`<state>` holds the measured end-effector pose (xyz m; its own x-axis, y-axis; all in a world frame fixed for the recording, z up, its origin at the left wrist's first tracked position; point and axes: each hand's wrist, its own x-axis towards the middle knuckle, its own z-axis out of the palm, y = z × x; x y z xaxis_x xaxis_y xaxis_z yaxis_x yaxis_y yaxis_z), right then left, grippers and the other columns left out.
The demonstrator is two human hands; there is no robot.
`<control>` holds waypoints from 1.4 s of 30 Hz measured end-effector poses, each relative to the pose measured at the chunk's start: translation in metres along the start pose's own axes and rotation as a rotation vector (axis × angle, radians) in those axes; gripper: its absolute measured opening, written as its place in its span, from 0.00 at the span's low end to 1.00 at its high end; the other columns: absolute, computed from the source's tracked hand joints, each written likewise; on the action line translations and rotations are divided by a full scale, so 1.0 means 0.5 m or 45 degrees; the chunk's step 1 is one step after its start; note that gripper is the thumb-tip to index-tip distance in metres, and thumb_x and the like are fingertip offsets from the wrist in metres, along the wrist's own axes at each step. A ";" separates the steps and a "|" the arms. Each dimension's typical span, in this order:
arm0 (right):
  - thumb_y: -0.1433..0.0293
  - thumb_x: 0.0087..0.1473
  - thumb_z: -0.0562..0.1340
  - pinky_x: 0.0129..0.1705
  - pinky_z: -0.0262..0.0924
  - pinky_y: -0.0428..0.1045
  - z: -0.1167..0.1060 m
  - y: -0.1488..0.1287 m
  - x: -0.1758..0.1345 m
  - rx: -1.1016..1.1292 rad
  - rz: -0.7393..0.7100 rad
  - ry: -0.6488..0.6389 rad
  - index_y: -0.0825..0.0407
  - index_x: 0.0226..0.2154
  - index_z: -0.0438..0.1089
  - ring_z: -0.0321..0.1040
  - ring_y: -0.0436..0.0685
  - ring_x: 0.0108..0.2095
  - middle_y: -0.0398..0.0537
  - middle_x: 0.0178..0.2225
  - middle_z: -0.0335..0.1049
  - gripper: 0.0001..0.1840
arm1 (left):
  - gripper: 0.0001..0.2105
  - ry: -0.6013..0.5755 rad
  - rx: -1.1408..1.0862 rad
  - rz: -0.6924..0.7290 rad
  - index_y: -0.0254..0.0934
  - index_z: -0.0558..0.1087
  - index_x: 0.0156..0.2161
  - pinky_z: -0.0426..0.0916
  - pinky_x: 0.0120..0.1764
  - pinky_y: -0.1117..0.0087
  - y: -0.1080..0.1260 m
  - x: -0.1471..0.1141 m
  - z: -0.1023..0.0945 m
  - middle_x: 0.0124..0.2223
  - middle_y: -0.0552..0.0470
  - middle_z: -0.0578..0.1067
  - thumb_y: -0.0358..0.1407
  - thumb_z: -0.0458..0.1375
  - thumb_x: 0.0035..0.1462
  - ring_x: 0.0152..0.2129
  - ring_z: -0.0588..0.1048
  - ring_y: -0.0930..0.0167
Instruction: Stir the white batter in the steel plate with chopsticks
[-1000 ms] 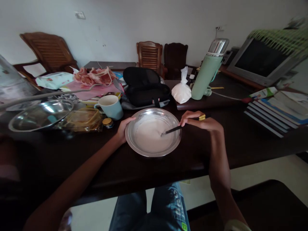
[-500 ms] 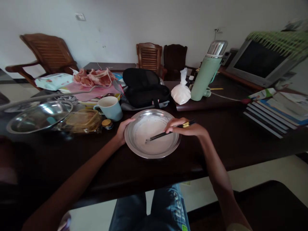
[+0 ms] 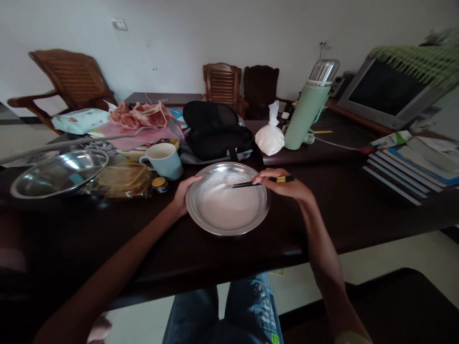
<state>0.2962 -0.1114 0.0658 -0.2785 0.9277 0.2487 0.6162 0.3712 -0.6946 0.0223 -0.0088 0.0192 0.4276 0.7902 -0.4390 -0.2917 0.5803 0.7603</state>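
Observation:
A wide metal bowl (image 3: 191, 210) rests on the dark table in front of me, with a pale, milky batter (image 3: 229, 210) in it. My left hand (image 3: 184, 193) grips the bowl's left rim, its thumb along the edge. Black chopsticks (image 3: 244, 184) with gold-marked ends are pinched in my right hand (image 3: 278, 182), above the bowl's right side. Their tips dip into the batter towards the back left of the bowl, where its surface is streaked.
Left of the bowl stand a light blue mug (image 3: 167, 165), a small jar (image 3: 159, 184), plastic containers (image 3: 124, 179) and another metal bowl (image 3: 27, 188). Behind are a black bag (image 3: 218, 138), a tied bag of white powder (image 3: 270, 139) and a green thermos (image 3: 306, 114). Books (image 3: 401, 174) lie right.
My right hand has swung the chopsticks' tips from the middle front of the bowl to its back, through the batter. My left hand stays on the rim.

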 end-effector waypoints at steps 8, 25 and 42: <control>0.64 0.58 0.56 0.44 0.64 0.50 -0.005 -0.012 -0.006 0.086 -0.073 -0.220 0.51 0.36 0.76 0.71 0.55 0.41 0.48 0.37 0.77 0.14 | 0.10 0.004 0.008 -0.015 0.32 0.76 0.32 0.71 0.28 0.70 0.001 0.000 -0.001 0.23 0.49 0.78 0.33 0.54 0.53 0.19 0.75 0.69; 0.63 0.58 0.58 0.41 0.65 0.48 -0.030 -0.010 -0.021 0.049 -0.043 -0.166 0.51 0.31 0.76 0.72 0.52 0.36 0.46 0.35 0.77 0.13 | 0.11 0.034 0.022 -0.031 0.32 0.77 0.36 0.71 0.28 0.69 0.001 -0.004 0.003 0.23 0.50 0.78 0.33 0.53 0.53 0.21 0.76 0.66; 0.62 0.58 0.58 0.44 0.64 0.50 -0.025 -0.007 -0.017 0.007 -0.070 -0.117 0.50 0.34 0.76 0.71 0.54 0.40 0.47 0.38 0.76 0.13 | 0.12 0.014 0.044 -0.005 0.32 0.77 0.34 0.72 0.27 0.69 0.000 0.000 0.000 0.22 0.50 0.78 0.32 0.51 0.54 0.20 0.75 0.67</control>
<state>0.3056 -0.1200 0.0744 -0.3781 0.8983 0.2240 0.5939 0.4209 -0.6856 0.0221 -0.0089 0.0193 0.4195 0.7900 -0.4470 -0.2603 0.5765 0.7746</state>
